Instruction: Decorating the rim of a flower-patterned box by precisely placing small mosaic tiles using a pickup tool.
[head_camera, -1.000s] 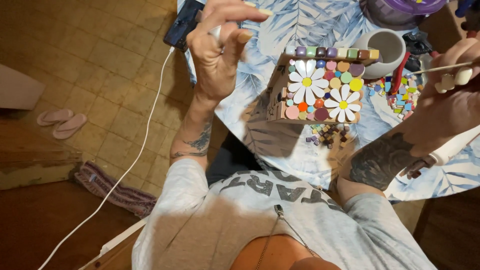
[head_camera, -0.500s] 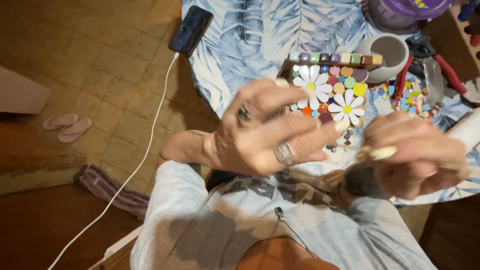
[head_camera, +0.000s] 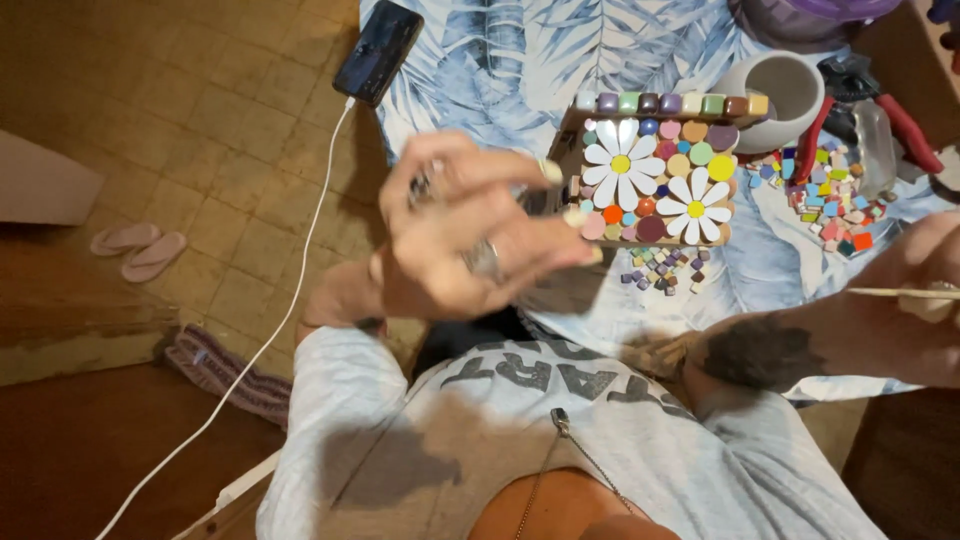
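Between the two hands: a mosaic box (head_camera: 655, 175) stands on the tabletop (head_camera: 480, 70), its face set with two white daisies and round coloured tiles, a row of square tiles along its top edge.
Left hand: the left hand (head_camera: 470, 240) is raised just beside the box, blurred; its fingers (head_camera: 500, 170) are loosely curled and spread, the tips near the box's left edge. Contact with the box cannot be told.
Right hand: the right hand (head_camera: 915, 300) sits at the frame edge, well apart from the box; its fingers are pressed together, pinching a thin wooden stick (head_camera: 890, 293) that points towards the left hand.
Below the box: loose small tiles (head_camera: 660, 270) lie on the cloth.
Beyond the right fingers: a heap of coloured tiles (head_camera: 830, 205), red-handled nippers (head_camera: 900, 115) and a white cup (head_camera: 775, 95).
Beyond the left fingers: a phone (head_camera: 378, 50) with a white cable (head_camera: 250, 350).
Floor: a pair of pink sandals (head_camera: 140, 250).
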